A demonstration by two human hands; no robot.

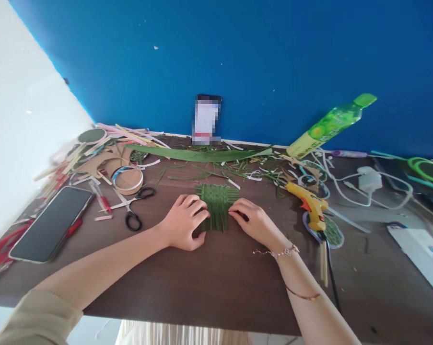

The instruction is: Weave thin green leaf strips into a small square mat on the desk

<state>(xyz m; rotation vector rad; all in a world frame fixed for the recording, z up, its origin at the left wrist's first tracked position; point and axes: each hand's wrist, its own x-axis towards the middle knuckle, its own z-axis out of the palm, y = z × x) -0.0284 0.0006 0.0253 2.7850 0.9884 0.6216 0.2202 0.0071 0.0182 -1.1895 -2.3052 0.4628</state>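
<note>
A small mat of woven green leaf strips [216, 203] lies flat on the brown table, with loose strip ends sticking out along its sides and its front edge. My left hand [187, 221] rests at the mat's left side, fingers curved and thumb held apart, fingertips touching the edge. At the right side, my right hand [250, 219] has thumb and forefinger pinched together at the end of a leaf strip. The fingertips hide part of that strip. A bracelet and a thin bangle circle my right wrist and forearm.
Black-handled scissors [133, 220], a tape roll [128, 179] and a dark phone [52, 223] lie left. To the right are a yellow glue gun [311, 203], a white charger [370, 181] and a leaning green bottle [331, 127]. Behind, a long leaf [202, 154] crosses scraps before a propped phone [206, 120].
</note>
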